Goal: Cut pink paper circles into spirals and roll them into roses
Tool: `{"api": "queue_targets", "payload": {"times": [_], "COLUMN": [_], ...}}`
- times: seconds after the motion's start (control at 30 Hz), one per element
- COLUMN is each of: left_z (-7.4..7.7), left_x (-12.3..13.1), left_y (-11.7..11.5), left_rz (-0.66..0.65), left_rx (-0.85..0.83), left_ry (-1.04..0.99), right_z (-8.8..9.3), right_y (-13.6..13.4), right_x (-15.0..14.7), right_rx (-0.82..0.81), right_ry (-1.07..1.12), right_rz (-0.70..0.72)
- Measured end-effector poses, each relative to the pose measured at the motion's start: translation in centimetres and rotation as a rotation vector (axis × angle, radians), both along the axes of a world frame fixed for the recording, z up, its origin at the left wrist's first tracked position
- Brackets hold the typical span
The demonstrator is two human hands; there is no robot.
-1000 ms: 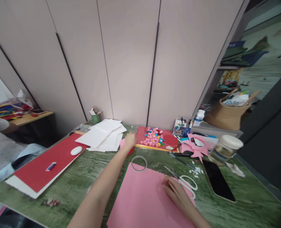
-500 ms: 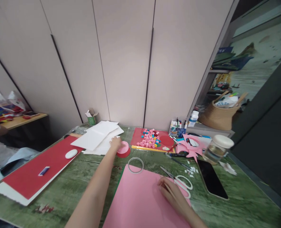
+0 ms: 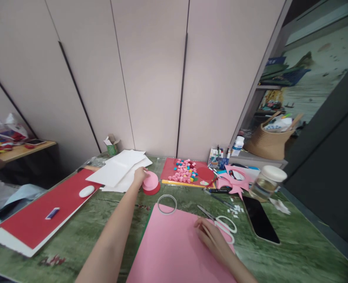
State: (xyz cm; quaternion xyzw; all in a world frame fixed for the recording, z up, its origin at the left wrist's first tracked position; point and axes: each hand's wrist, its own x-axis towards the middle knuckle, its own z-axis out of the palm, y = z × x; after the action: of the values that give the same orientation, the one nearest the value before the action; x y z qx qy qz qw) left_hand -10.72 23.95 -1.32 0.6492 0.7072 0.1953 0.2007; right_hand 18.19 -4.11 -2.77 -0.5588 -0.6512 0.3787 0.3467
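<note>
My left hand [image 3: 140, 176] reaches far out over the table, its fingers closed at the upper left edge of a pink paper circle [image 3: 151, 180]. Beneath that circle lies a red paper circle [image 3: 152, 191], its lower rim showing. My right hand [image 3: 207, 232] rests with curled fingers on a large pink sheet [image 3: 174, 245], and I see nothing in it. White-handled scissors [image 3: 225, 228] lie just right of that hand. At the top edge of the sheet is a clear tape roll [image 3: 167, 204]. Something green shows under the sheet's left edge.
White sheets [image 3: 118, 169] lie behind my left hand. Left of them is a long red sheet [image 3: 44, 212] bearing a white oval [image 3: 86, 191]. Pink, blue and yellow pieces [image 3: 185, 171] are heaped at the back. A phone [image 3: 261, 220], a lidded jar [image 3: 266, 184] and pink paper scraps [image 3: 234, 181] stand or lie rightward.
The pink circle has shifted slightly up and left over the red one, with my left hand at its edge. My right hand stays in place on the pink sheet. The view turned slightly.
</note>
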Motion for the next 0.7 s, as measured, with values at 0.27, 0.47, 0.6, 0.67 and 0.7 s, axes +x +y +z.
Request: {"api": "queue_targets", "payload": {"times": [0.27,0.47,0.6,0.67,0.7], "left_z": [4.4,6.5,7.2,7.0,6.8], "left_x": [1.4,6.1,9.2,10.1,10.3], "left_y": [-1.5,-6.1,-9.0,-9.2,-8.9], "left_rz": [-0.001,-0.239,-0.352,-0.357,-0.347], "left_rx": [0.206,0.228,0.206,0.199,0.195], "left_ry": [-0.349,-0.676,-0.745,-0.723,-0.698], "right_z": [-1.6,-0.9,-0.9,-0.9,-0.8], "right_y": [1.4,2.6,3.0,3.0,2.9], "right_x": [2.3,6.6,7.5,7.3,7.2], "right_rx": [0.051,-0.048,-0.104,-0.12,-0.126], "right_ry": [-0.137,-0.635,-0.725,-0.759,-0.773], "right_rz": [-0.199,-0.461,-0.471,-0.465,-0.463]}}
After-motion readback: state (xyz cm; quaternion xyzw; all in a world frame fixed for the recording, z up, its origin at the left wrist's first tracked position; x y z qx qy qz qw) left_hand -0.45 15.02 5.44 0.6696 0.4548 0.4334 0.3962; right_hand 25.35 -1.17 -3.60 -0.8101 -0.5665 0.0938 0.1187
